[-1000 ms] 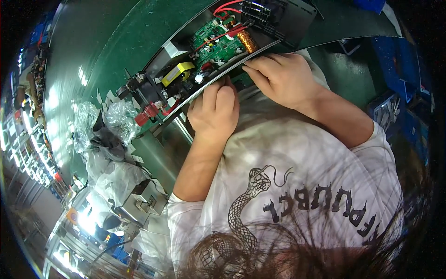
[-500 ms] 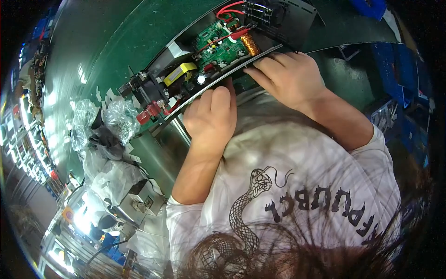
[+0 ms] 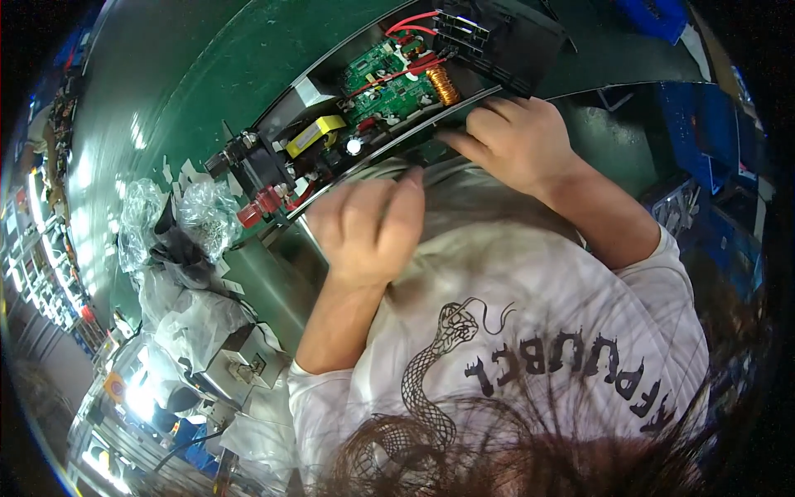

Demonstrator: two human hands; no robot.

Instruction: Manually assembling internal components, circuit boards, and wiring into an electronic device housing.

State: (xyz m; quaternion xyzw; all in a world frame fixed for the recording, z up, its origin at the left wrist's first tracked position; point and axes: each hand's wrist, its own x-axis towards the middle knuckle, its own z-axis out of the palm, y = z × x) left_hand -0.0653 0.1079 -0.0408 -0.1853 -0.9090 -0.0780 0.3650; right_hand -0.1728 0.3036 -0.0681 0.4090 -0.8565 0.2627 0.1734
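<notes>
An open, long dark metal casing point(image 3: 290, 101) lies slantwise on the green bench. Inside it are a green circuit board point(image 3: 402, 93), a copper-wound coil point(image 3: 442, 86) and a yellow-wrapped transformer point(image 3: 315, 135). My left hand point(image 3: 368, 222) is at the casing's near wall, toward its left end; motion blur and the wall's edge obscure its fingertips. My right hand point(image 3: 526, 142) closes its bent fingers at the right part of that wall, its thumb pointing left below the edge. What lies under the fingertips is hidden.
Red and black terminals point(image 3: 261, 207) stick out at the casing's left end; a black fan housing point(image 3: 497, 45) is at its right. Crumpled clear plastic bags point(image 3: 207, 219) and a grey metal box point(image 3: 244, 364) lie at the left. Blue bins point(image 3: 700, 132) stand at the right.
My left hand has slid left and slightly nearer along the casing's wall. My right hand's fingers have bent more and drawn toward the right. The casing looks tilted slightly differently.
</notes>
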